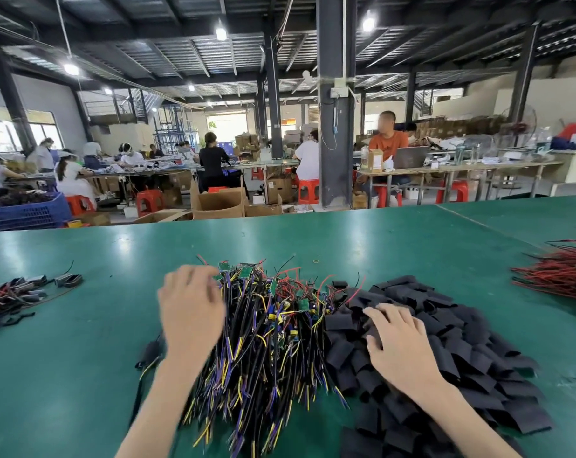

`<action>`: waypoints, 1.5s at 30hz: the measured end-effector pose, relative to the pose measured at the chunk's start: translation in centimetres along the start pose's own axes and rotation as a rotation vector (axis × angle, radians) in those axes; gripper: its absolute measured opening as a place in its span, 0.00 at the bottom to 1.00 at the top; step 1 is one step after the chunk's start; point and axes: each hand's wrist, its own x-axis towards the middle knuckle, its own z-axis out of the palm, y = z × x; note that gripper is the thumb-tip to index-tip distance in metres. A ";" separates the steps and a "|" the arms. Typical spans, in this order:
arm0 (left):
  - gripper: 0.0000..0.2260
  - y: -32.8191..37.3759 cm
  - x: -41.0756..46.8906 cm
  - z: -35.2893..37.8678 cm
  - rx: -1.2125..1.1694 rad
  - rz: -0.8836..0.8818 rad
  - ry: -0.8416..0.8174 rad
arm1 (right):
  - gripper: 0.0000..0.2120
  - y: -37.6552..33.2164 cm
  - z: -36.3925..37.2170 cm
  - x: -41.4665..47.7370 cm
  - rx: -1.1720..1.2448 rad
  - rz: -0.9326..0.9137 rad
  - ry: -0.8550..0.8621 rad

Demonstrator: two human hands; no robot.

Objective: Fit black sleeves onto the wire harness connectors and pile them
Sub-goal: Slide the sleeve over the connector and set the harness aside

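Left hand [191,312] blurred, spread; right hand [399,347] palm-down.

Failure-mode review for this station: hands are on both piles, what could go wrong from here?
1. The harness pile is tangled; the left hand, blurred at its edge, may drag out several or snag wires.
2. The sleeve pile butts against the harnesses; the right hand resting on it may push sleeves in among the wires or lift two.

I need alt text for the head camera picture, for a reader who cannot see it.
A person's left hand is at a heap of wire harnesses while the right hand rests on a pile of black sleeves, all on a green table. Sleeved harnesses lie at far left.
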 end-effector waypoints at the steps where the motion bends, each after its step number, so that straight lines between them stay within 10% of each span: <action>1: 0.07 2.0 0.3 0.8 -0.011 0.071 -0.064 | 0.23 0.3 0.5 0.0 -0.015 -0.016 -0.038; 7: 0.16 6.6 0.5 5.4 0.390 0.113 -0.482 | 0.26 0.4 1.6 -0.8 -0.106 -0.186 -0.053; 17: 0.16 9.4 2.7 0.2 -0.473 0.038 -0.216 | 0.23 -0.8 2.2 1.4 -0.090 -0.236 0.068; 27: 0.14 9.1 1.4 -6.7 -0.348 0.455 -0.059 | 0.21 -0.6 4.8 2.5 -0.078 -0.272 -0.169; 32: 0.08 9.8 1.8 -10.5 -0.881 0.195 0.190 | 0.21 -0.3 5.2 2.4 -0.125 -0.254 -0.187; 36: 0.09 9.3 4.6 -10.6 -1.272 -0.244 0.052 | 0.22 -0.3 4.8 2.5 -0.121 -0.233 -0.197; 40: 0.07 7.7 4.7 -8.9 -0.781 -0.038 0.235 | 0.22 -0.5 3.6 2.2 0.015 -0.194 -0.100; 45: 0.14 4.9 1.4 -4.1 0.000 0.448 0.009 | 0.19 -1.4 1.2 1.4 0.297 -0.157 -0.004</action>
